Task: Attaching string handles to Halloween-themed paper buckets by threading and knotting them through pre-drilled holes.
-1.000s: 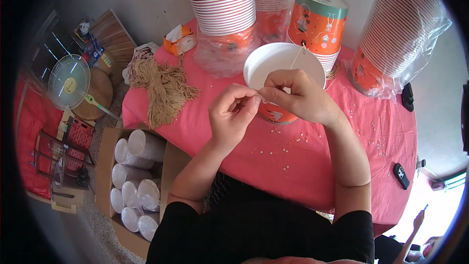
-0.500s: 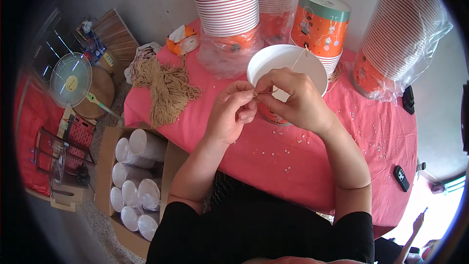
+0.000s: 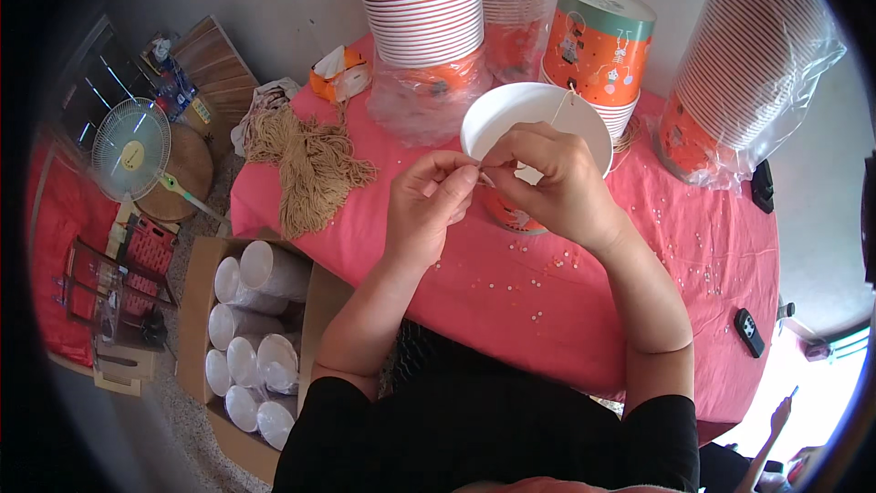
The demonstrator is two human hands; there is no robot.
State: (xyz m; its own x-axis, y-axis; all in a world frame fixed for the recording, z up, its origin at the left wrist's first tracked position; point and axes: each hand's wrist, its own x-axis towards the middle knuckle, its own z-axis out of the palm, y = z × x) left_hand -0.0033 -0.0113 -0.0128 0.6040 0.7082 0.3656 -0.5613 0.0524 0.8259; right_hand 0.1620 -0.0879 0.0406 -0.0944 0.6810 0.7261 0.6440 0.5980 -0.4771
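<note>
A large paper bucket (image 3: 493, 119), white inside and orange outside, stands on the pink-covered table. Thin tan string (image 3: 558, 110) passes through a hole at its far rim and runs down toward my right hand. That hand (image 3: 561, 187) is closed in a pinch over the bucket's near rim, gripping the string. Against its fingertips, my left hand (image 3: 424, 205) pinches with thumb and forefinger, also on the string. The string between the fingers is mostly hidden. On the left of the table lies a thick bundle of tan strings (image 3: 315, 169).
Behind the bucket rise a stack of paper buckets (image 3: 420, 9), an upturned orange-and-green bucket (image 3: 602, 46) and a bagged stack (image 3: 744, 73). A black remote (image 3: 749, 333) and small paper dots are on the tablecloth (image 3: 584, 329). A carton (image 3: 315, 310) holds wrapped white cups at left.
My left thumb has straightened and its fingers have drawn in, now meeting the right fingertips. Less of the string shows between the hands. The bucket has stayed in place.
</note>
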